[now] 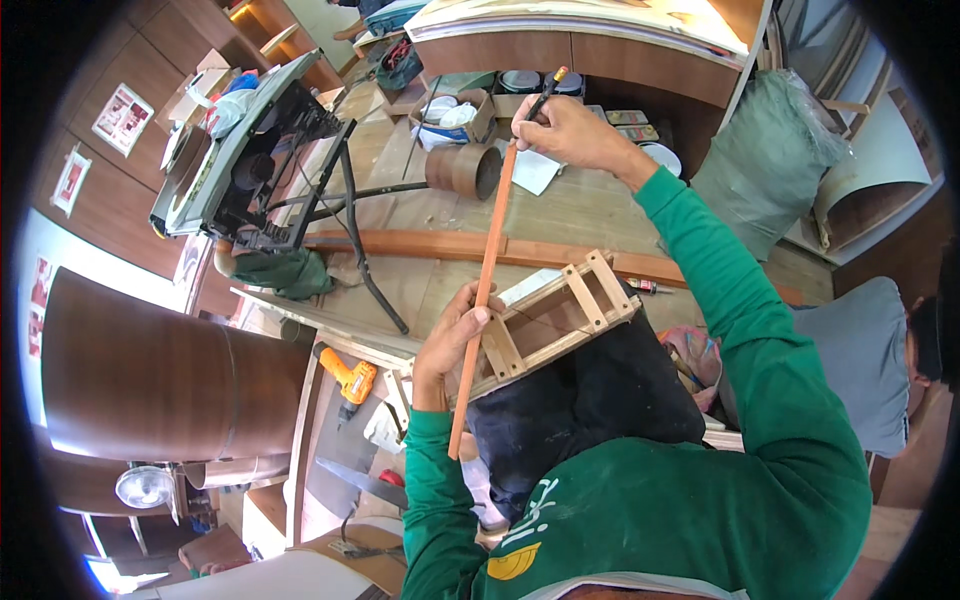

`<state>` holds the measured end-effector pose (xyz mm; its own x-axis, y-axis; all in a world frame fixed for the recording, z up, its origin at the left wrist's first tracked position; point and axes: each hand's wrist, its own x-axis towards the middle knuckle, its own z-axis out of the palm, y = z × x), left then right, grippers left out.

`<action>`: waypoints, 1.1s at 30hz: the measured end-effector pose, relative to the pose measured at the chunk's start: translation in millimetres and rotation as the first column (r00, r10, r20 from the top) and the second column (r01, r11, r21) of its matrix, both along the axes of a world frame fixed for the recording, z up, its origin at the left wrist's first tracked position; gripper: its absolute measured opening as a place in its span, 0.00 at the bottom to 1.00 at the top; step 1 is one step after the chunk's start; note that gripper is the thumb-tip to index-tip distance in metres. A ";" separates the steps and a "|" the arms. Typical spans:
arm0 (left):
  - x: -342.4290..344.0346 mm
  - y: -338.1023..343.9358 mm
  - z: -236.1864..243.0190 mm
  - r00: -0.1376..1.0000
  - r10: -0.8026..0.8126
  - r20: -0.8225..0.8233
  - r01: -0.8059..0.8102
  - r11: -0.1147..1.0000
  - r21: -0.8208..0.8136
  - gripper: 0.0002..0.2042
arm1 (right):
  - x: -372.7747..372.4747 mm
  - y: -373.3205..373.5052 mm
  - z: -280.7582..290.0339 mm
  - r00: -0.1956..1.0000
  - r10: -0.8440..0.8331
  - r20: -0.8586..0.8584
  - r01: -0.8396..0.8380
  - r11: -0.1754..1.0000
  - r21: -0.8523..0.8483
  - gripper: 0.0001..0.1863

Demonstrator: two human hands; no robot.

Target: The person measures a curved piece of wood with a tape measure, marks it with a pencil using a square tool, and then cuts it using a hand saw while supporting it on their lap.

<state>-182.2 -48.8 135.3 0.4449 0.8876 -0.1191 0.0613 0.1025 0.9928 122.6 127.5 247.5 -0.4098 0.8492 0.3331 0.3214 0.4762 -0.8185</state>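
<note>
My left hand (458,335) grips a long, narrow reddish wood strip (499,220), held nearly upright at a slight slant beside a small wooden frame (592,300) with crosspieces. The frame rests over my lap on dark fabric (580,400). My right hand (555,130) is closed round a black pencil (548,92) at the strip's upper end; whether its fingertips also pinch the strip I cannot tell.
A machine on a tubular stand (240,150), a long reddish board (380,242), an orange drill (352,375), curved brown panels (150,370), a saw blade (345,480) and a green sack (755,160) surround me. Part of another person (350,25) shows at the top.
</note>
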 end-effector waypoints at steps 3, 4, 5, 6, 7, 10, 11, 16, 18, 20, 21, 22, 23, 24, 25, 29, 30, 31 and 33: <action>-1.5 1.5 -4.5 1.000 -0.001 0.002 0.001 1.000 0.006 0.38 | -1.3 1.2 -0.4 1.000 0.014 -0.001 -0.014 1.000 0.011 0.14; -1.0 1.5 -4.8 1.000 -0.002 0.006 0.002 1.000 0.006 0.38 | -1.6 1.2 -0.2 1.000 0.017 0.003 -0.017 1.000 0.014 0.14; -0.3 0.3 -4.4 1.000 0.012 0.007 -0.012 1.000 -0.002 0.38 | -2.1 0.9 0.2 1.000 0.009 0.013 -0.009 1.000 0.008 0.14; 1.0 -1.4 -3.0 1.000 0.026 0.008 -0.026 1.000 -0.010 0.39 | -2.8 0.6 1.3 1.000 0.000 0.024 0.000 1.000 0.003 0.14; 2.3 -2.4 -1.6 0.999 0.037 0.010 -0.037 0.999 -0.016 0.39 | -2.7 -0.4 2.9 0.999 -0.010 0.035 0.010 1.000 -0.001 0.14; 0.4 2.2 -4.4 1.000 0.002 -0.007 -0.002 1.000 0.028 0.39 | -1.8 3.6 -0.5 1.000 0.000 0.026 0.000 1.000 0.010 0.14; 0.6 2.1 -4.8 1.000 0.006 -0.007 -0.005 1.000 0.025 0.39 | -1.4 4.9 -1.0 0.999 0.004 0.033 -0.004 1.000 0.015 0.14; 3.1 -0.3 -1.3 1.000 0.023 -0.007 -0.023 1.000 0.018 0.39 | -1.5 3.7 2.4 0.997 -0.008 0.078 0.004 0.999 0.044 0.15; 1.3 0.2 -4.8 1.000 0.023 0.004 -0.023 1.000 0.008 0.39 | -2.2 -1.6 8.0 0.992 -0.036 0.122 0.031 0.999 0.042 0.15; 0.6 0.2 -6.0 1.000 0.025 0.012 -0.025 1.000 0.004 0.38 | -3.3 -5.6 11.4 0.989 -0.049 0.142 0.044 0.998 0.039 0.15; 0.3 -0.2 -5.4 1.000 0.027 0.013 -0.027 1.000 0.006 0.38 | -4.3 -6.3 12.1 0.989 -0.047 0.139 0.042 0.998 0.037 0.15; 1.0 -0.1 -5.3 1.000 0.025 0.014 -0.025 1.000 0.006 0.37 | -3.5 -7.2 11.9 0.989 -0.049 0.136 0.045 0.998 0.034 0.15; 1.2 -0.1 -5.8 0.999 0.025 0.020 -0.025 1.000 0.001 0.38 | -3.1 -4.9 9.2 0.989 -0.057 0.137 0.051 0.998 0.048 0.15; 1.2 -0.1 -6.3 0.999 0.026 0.025 -0.026 1.000 -0.004 0.38 | -3.2 -0.4 4.6 0.988 -0.065 0.137 0.057 0.996 0.062 0.15; 1.3 -0.6 -6.0 0.999 0.027 0.030 -0.027 1.000 -0.007 0.38 | -4.5 0.1 4.7 0.988 -0.073 0.137 0.063 0.995 0.079 0.15; 2.5 -0.7 -5.1 0.999 0.018 0.033 -0.018 1.000 0.008 0.38 | -5.4 2.4 4.6 0.991 -0.077 0.111 0.075 0.997 0.022 0.14; 2.1 1.0 -6.3 0.999 0.007 0.034 -0.007 1.000 0.017 0.38 | -3.8 7.7 0.7 0.991 -0.076 0.112 0.074 0.997 0.019 0.14; 0.1 1.4 -7.6 1.000 0.001 0.031 -0.002 1.000 0.025 0.39 | -6.3 8.3 0.6 0.992 -0.068 0.109 0.067 0.998 0.015 0.14; -2.2 1.5 -10.9 0.999 0.007 0.032 -0.007 1.000 0.013 0.39 | -5.0 6.4 2.8 0.989 -0.056 0.140 0.055 0.998 0.007 0.13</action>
